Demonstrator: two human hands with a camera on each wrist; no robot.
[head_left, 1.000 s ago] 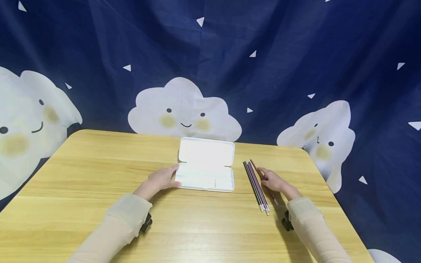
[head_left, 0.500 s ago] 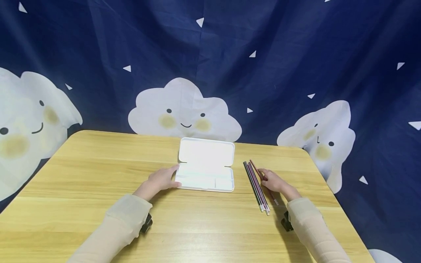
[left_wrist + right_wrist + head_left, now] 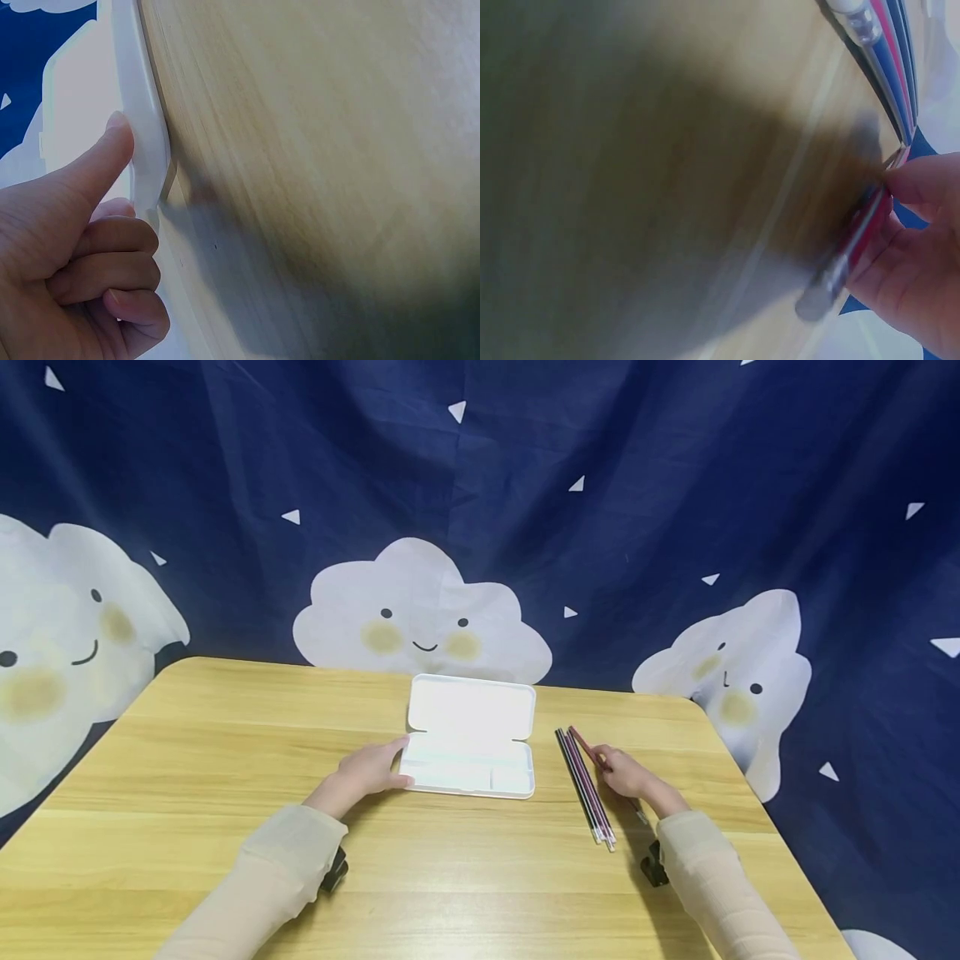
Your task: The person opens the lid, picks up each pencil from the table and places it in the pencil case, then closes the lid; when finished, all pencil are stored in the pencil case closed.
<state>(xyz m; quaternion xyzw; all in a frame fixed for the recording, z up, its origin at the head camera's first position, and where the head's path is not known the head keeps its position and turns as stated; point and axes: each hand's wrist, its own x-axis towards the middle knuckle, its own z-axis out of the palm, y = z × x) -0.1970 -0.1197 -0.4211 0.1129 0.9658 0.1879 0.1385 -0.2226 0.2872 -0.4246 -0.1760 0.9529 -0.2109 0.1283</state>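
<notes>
A white pencil case [image 3: 471, 706] lies with its lid folded back near the far middle of the table. At its left end my left hand [image 3: 367, 768] grips the edge; in the left wrist view the thumb [image 3: 112, 154] presses on the rim and the other fingers are curled. My right hand [image 3: 626, 772] pinches a red pencil [image 3: 861, 234] between thumb and fingers, its eraser end tilted off the table. Just left of that hand, several dark and purple striped pencils [image 3: 585, 787] lie side by side, eraser ends toward me. The hand hides the red pencil's middle.
The wooden table [image 3: 465, 877] has its far edge against a dark blue curtain [image 3: 510, 468] printed with clouds. Inside the case, a small divider [image 3: 491, 778] sets off a compartment at the right. A dark wrist camera [image 3: 655, 866] sits under the right sleeve.
The right hand has taken hold of the red pencil, whose eraser end has risen and swung slightly right. The left hand, the case and the other pencils stay put.
</notes>
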